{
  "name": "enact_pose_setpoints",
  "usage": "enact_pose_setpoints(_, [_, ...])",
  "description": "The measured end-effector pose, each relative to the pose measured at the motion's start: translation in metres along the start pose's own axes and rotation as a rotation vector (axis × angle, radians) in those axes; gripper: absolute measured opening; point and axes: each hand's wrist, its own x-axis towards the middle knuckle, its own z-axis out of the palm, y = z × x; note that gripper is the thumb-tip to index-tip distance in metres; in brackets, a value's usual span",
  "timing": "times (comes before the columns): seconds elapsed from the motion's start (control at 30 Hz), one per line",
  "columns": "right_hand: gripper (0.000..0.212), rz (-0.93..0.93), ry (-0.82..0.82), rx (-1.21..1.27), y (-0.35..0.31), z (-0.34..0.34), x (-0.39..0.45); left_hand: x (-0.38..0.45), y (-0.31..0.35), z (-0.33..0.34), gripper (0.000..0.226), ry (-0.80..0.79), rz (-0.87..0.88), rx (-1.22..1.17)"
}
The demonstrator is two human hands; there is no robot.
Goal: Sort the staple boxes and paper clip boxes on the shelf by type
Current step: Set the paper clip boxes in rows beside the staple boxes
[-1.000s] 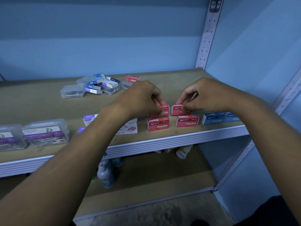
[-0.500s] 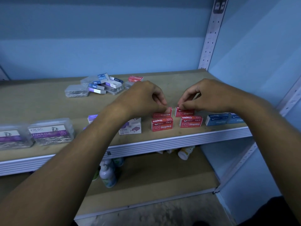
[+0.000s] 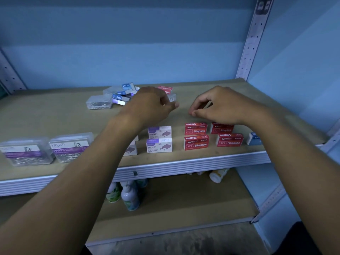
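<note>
The left hand [image 3: 152,105] hovers above the middle of the shelf [image 3: 55,118], fingers loosely curled inward, holding nothing. The right hand [image 3: 220,105] hovers just beside it, thumb and forefinger tips pinched close together with nothing visible between them; the other fingers are curled.

Directly below and in front of the right hand sit 4 red staple boxes [image 3: 196,142], arranged as 2 rows of 2 near the front edge of the shelf. The back-right red box is partly hidden by the right wrist. Neither hand touches them.

Left of the red group are white and purple staple boxes [image 3: 159,145], 2 in plain sight, one behind the other; at least 1 more is partly hidden behind the left forearm. To the right of the red group, a blue staple box [image 3: 253,139] peeks out from behind the right forearm.

At the far left front stand 2 clear paper clip boxes [image 3: 70,147] side by side, purple labels facing forward.

Behind the left hand, toward the back of the shelf, lies an unsorted pile [image 3: 117,96] of blue staple boxes and clear paper clip boxes, with 1 red staple box at its right end.

On the lower shelf [image 3: 184,205] stand several small bottles [image 3: 129,196].
</note>
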Motion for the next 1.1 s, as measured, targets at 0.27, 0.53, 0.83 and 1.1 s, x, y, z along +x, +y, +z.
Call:
enact_pose_setpoints(0.27, [0.015, 0.013, -0.022, 0.025, -0.032, 0.024, 0.035, 0.016, -0.028, -0.001, 0.057, -0.046, -0.162, 0.086])
enact_pose_setpoints(0.53, [0.031, 0.044, 0.017, -0.031, -0.046, 0.041, 0.075, 0.024, -0.044, 0.005, 0.052, -0.072, -0.139, 0.118])
enact_pose_setpoints(0.83, [0.044, 0.078, -0.029, -0.117, -0.043, 0.049, 0.096, 0.036, -0.056, 0.006, 0.062, -0.080, -0.164, 0.078])
enact_pose_setpoints(1.1, [0.039, 0.108, -0.021, -0.149, -0.042, 0.054, 0.100, 0.039, -0.063, 0.007, 0.054, -0.130, -0.158, 0.089])
